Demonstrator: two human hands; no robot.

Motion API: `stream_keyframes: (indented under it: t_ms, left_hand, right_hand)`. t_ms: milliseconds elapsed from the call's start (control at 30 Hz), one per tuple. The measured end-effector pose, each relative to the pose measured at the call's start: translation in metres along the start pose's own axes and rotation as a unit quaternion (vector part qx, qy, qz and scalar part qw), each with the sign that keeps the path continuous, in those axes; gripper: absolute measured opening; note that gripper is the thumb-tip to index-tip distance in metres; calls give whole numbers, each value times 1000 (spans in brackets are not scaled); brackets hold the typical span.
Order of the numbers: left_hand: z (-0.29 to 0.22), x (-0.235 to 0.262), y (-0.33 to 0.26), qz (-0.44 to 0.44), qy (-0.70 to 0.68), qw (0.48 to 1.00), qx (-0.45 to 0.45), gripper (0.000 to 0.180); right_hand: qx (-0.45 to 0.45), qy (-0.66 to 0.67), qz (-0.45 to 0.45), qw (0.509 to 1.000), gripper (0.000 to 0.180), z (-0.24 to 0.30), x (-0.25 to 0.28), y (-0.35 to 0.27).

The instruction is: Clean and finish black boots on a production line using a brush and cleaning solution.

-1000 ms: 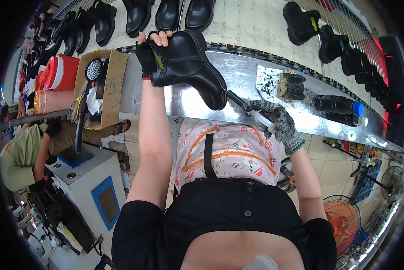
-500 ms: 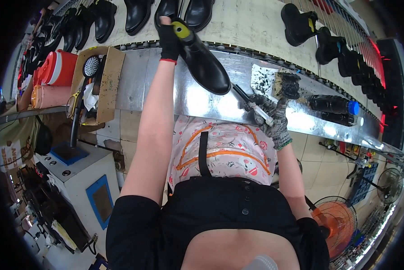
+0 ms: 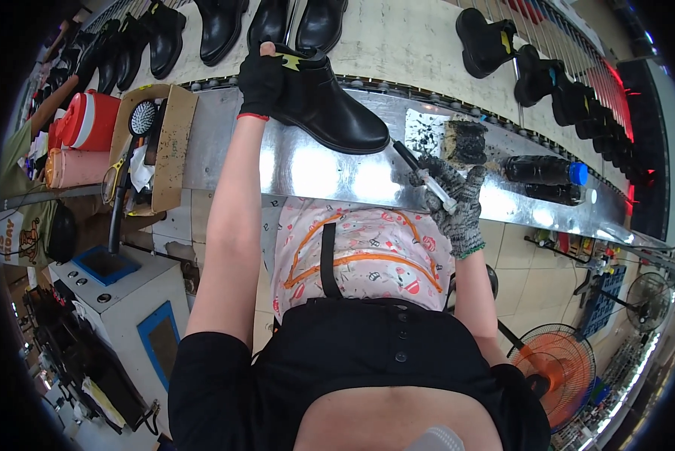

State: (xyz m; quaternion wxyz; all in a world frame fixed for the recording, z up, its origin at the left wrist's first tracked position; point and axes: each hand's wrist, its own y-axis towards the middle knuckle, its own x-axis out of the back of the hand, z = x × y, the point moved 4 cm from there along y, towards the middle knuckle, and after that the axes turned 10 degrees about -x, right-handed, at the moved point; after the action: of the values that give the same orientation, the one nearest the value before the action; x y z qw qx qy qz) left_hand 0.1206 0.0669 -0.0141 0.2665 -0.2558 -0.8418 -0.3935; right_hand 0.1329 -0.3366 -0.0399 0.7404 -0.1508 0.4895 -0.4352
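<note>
My left hand (image 3: 262,84), in a black fingertip-less glove, grips a black ankle boot (image 3: 330,113) by its upper near the heel. The boot lies sideways above the metal ledge (image 3: 228,154), toe to the right, a yellow-green patch showing at its opening. In a grey knitted glove, my right hand (image 3: 458,204) is closed round a slim pen-like tool (image 3: 436,186) with a pale barrel and a dark front end. That dark end points up-left at the boot's toe; whether it touches cannot be made out. Beyond my right fingers sits a blackened sponge-like block (image 3: 466,141) beside a stained white sheet (image 3: 422,124).
Several black boots stand along the pale conveyor (image 3: 405,45). Right on the ledge lie dark bottles, one blue-capped (image 3: 544,171). At left are a cardboard box (image 3: 174,143) of tools and a red jug (image 3: 95,120). Another person's arm shows far left; an orange fan (image 3: 555,368) stands lower right.
The boot has turned from opening-toward-me to side-on, its heel swinging down-left with my left hand. My right hand keeps the pen-like tool near the toe. The whole view has shifted slightly.
</note>
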Motion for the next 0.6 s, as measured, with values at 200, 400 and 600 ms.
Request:
stream_keyframes:
  t_ms: [200,400,600]
  left_hand:
    - [-11,11,-12,-14,-23,1000,-5,44]
    - [-18,28,-31,-42,13,998,-40,61]
    - [-43,48,-60,-59,18,998,-23,81]
  right_hand:
    - [16,-34,-69,997,87,4,9,-2]
    - [23,-55,-102,993,80,8,3,-6]
    - [43,-59,-63,995,68,10,3,-3]
